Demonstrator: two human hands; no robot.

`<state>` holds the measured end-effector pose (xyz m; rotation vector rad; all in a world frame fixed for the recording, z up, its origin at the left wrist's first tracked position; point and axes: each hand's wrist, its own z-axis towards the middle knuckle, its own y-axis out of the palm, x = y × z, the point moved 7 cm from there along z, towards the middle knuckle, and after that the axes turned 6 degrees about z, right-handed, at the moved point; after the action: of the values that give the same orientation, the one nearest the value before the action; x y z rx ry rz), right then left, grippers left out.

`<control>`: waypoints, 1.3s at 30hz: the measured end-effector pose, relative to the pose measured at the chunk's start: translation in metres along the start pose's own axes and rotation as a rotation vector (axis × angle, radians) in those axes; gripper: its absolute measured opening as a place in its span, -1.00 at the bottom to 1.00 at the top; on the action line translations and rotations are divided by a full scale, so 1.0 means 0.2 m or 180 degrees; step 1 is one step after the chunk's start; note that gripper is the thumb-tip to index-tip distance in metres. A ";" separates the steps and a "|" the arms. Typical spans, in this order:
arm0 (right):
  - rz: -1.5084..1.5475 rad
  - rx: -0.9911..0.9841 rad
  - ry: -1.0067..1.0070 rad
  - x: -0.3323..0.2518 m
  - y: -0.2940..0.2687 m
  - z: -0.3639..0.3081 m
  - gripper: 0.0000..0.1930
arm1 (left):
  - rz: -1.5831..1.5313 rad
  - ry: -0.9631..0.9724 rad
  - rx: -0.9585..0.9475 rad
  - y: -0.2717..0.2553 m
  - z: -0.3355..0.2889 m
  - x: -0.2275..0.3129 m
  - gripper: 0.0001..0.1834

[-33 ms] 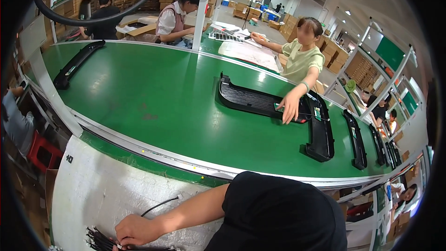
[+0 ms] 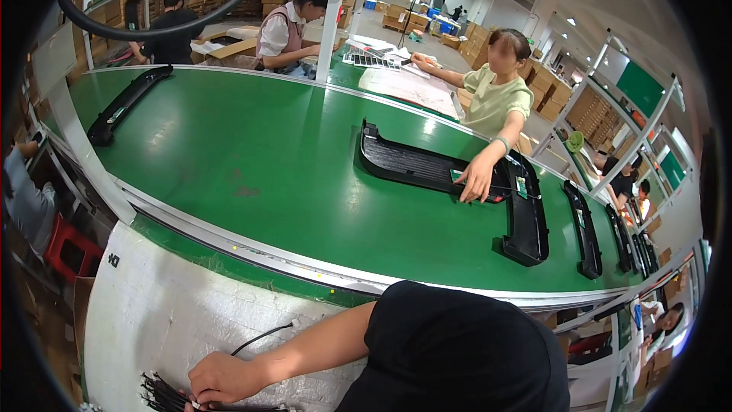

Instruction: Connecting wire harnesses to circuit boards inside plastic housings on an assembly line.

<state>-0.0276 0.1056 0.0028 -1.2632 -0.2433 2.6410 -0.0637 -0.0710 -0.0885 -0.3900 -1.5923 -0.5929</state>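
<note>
At the lower left, my right hand [image 2: 225, 378] reaches in with fingers bent and closed over a bundle of thin black cables [image 2: 162, 395] with small white connectors. Its fingertips pinch at a cable near the picture's lower edge, which cuts off part of the bundle. One loose black cable [image 2: 259, 336] curves up from behind the hand, across the white foam-like work surface [image 2: 164, 297]. My left hand cannot be seen. Beyond, a green table [image 2: 290, 175] carries long black plastic housings [image 2: 412, 162] with small green circuit boards.
Across the table, a co-worker's hand [image 2: 477, 178] touches a housing near its board. Another housing [image 2: 126, 103] lies at the far left, more [image 2: 583, 229] at the right. A metal rail [image 2: 229, 248] edges the table. A white post [image 2: 332, 23] stands behind; a black hose [image 2: 168, 33] hangs upper left.
The co-worker's hand has shifted slightly and its fingers have drawn closer together over the housing. My right hand stays at the cables.
</note>
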 end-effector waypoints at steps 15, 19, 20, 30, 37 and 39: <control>-0.0093 0.0183 0.0333 0.06 -0.05 -0.03 -0.85 | -0.0046 -0.0164 -0.0057 0.10 0.07 0.00 -0.13; -0.0051 0.0203 0.0307 0.05 -0.05 -0.03 -0.85 | 0.0018 -0.0102 -0.0330 0.10 0.08 -0.01 -0.12; -0.0032 0.0200 0.0329 0.06 -0.05 -0.03 -0.85 | -0.0026 -0.0062 -0.0294 0.10 0.08 -0.01 -0.12; -0.0085 0.0063 0.0162 0.03 -0.07 -0.03 -0.89 | -0.0204 -0.0119 -0.0064 0.11 0.04 0.01 -0.19; -0.0065 0.0020 0.0263 0.02 -0.06 -0.02 -0.89 | -0.0249 -0.0111 0.0035 0.10 0.02 0.00 -0.28; -0.0032 -0.0013 0.0306 0.02 -0.05 -0.03 -0.89 | -0.0049 -0.0059 -0.0037 0.11 0.02 0.01 -0.28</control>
<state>-0.0251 0.1172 -0.0015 -1.3819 -0.2394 2.5643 -0.0539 -0.0519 -0.0830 -0.3933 -1.6114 -0.6120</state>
